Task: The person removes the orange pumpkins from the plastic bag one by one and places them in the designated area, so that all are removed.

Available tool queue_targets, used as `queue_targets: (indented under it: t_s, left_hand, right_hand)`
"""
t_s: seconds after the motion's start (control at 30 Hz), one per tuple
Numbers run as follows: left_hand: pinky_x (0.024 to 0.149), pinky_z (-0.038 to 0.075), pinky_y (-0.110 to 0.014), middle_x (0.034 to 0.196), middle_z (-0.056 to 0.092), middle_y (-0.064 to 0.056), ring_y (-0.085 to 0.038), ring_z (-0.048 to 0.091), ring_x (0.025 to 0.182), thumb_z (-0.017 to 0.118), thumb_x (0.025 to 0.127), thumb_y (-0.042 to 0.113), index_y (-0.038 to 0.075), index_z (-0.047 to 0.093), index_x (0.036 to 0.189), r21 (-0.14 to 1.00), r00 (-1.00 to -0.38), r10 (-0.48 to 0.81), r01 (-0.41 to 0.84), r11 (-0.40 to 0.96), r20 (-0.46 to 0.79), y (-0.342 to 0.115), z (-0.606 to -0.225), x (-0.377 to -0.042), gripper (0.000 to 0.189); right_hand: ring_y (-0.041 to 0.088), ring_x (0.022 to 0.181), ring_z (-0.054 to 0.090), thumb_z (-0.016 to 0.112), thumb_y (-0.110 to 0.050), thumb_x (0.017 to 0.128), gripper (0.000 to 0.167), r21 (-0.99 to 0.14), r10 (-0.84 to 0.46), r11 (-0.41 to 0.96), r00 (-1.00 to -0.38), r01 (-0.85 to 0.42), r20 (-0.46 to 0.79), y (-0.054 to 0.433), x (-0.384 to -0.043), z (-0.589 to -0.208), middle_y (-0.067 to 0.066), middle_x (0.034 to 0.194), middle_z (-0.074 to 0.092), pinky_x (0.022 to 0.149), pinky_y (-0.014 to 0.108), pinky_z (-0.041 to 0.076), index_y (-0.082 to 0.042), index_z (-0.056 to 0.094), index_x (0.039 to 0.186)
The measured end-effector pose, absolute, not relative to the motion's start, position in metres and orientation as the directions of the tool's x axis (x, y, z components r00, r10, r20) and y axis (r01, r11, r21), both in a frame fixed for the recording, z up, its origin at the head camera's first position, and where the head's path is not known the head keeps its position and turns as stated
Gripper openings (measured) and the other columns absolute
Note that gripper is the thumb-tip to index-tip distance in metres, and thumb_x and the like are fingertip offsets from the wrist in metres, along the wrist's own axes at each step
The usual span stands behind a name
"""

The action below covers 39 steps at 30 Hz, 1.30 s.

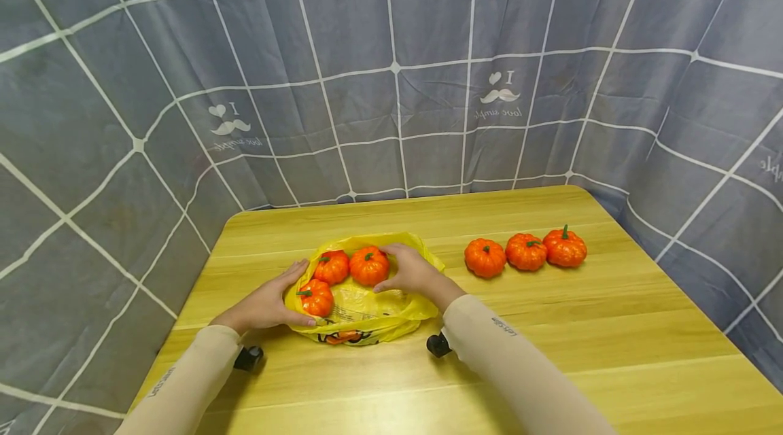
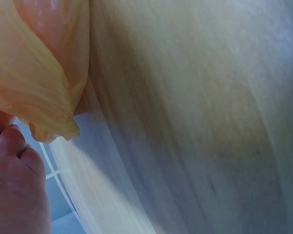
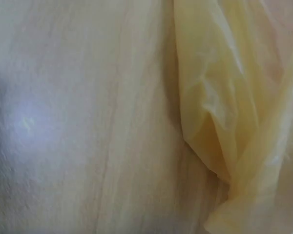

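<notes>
Grey gridded curtain (image 1: 355, 27) all round the far side, and in front of it a yellowish wood-look tabletop (image 1: 618, 326). Left of centre there's a yellow plastic bag (image 1: 391, 332), mouth up, longer left-to-right than near-to-far. Three mini pumpkins are inside, bunched toward the left: a near-left pumpkin (image 1: 316, 298), a far-left pumpkin (image 1: 332, 267) and a right-hand pumpkin (image 1: 370, 265). That last one's the key bit imo: it lies just left of the right grip (image 1: 411, 273), whose fingers and thumb go around its right side, so that's clearly the nearer one. Can't tell if it's properly grasped or released though. Left grip (image 1: 269, 302) looks loose, spread along the bag's left end, no pumpkin held. The outside row of pumpkins (image 1: 526, 251) runs left to right, off to the bag's right, so also nearer the right grip.
</notes>
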<state>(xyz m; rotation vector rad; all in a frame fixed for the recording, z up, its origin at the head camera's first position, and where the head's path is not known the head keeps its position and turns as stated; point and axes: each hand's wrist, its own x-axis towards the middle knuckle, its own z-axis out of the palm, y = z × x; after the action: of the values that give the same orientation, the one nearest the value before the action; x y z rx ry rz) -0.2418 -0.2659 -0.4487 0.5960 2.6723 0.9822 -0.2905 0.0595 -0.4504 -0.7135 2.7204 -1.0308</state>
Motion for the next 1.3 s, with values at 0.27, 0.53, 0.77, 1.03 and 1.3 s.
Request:
queue_targets:
  t_s: [0.27,0.53,0.77,1.03,1.3]
  left_hand:
    - [0.115,0.014,-0.066,0.166,0.012,-0.02,-0.041,0.008,0.151,0.091,0.069,0.049,0.005,0.018,0.161,0.667,-0.891,0.447,0.284,0.689,-0.083,-0.266,-0.45,-0.244,0.125]
    - [0.115,0.014,-0.066,0.166,0.012,-0.02,-0.043,0.009,0.15,0.091,0.07,0.048,0.004,0.018,0.161,0.662,-0.889,0.45,0.29,0.691,-0.081,-0.264,-0.448,-0.243,0.124]
    - [0.115,0.013,-0.066,0.165,0.012,-0.022,-0.043,0.008,0.15,0.09,0.071,0.049,0.004,0.018,0.161,0.655,-0.892,0.443,0.284,0.701,-0.087,-0.264,-0.448,-0.241,0.124]
    - [0.115,0.013,-0.065,0.166,0.012,-0.019,-0.041,0.008,0.151,0.091,0.069,0.048,0.006,0.017,0.162,0.663,-0.899,0.428,0.265,0.701,-0.094,-0.263,-0.447,-0.243,0.126]
    - [0.115,0.013,-0.065,0.165,0.013,-0.02,-0.042,0.009,0.15,0.091,0.069,0.049,0.005,0.018,0.161,0.671,-0.897,0.432,0.263,0.693,-0.094,-0.263,-0.45,-0.241,0.126]
  right_hand:
    - [0.032,0.133,0.048,0.093,-0.032,0.072,0.082,-0.668,-0.493,0.633,-0.869,-0.391,0.042,0.059,-0.29,-0.453,0.014,0.141,0.055,0.112,0.042,0.037,-0.001,0.055,0.138]
    - [0.03,0.13,0.053,0.09,-0.026,0.078,0.083,-0.713,-0.521,0.585,-0.853,-0.386,0.035,0.061,-0.288,-0.455,0.016,0.142,0.055,0.109,0.04,0.041,0.003,0.049,0.144]
    - [0.031,0.134,0.05,0.086,-0.028,0.082,0.081,-0.722,-0.527,0.581,-0.85,-0.377,0.02,0.06,-0.286,-0.456,0.017,0.146,0.052,0.109,0.041,0.041,0.003,0.048,0.146]
    - [0.034,0.132,0.051,0.087,-0.021,0.082,0.074,-0.738,-0.547,0.537,-0.835,-0.407,0.063,0.062,-0.287,-0.448,0.019,0.144,0.054,0.108,0.041,0.042,0.004,0.052,0.142]
    - [0.029,0.125,0.058,0.09,-0.023,0.078,0.074,-0.81,-0.525,0.478,-0.85,-0.34,0.047,0.07,-0.284,-0.434,0.013,0.139,0.059,0.103,0.04,0.047,-0.001,0.057,0.141]
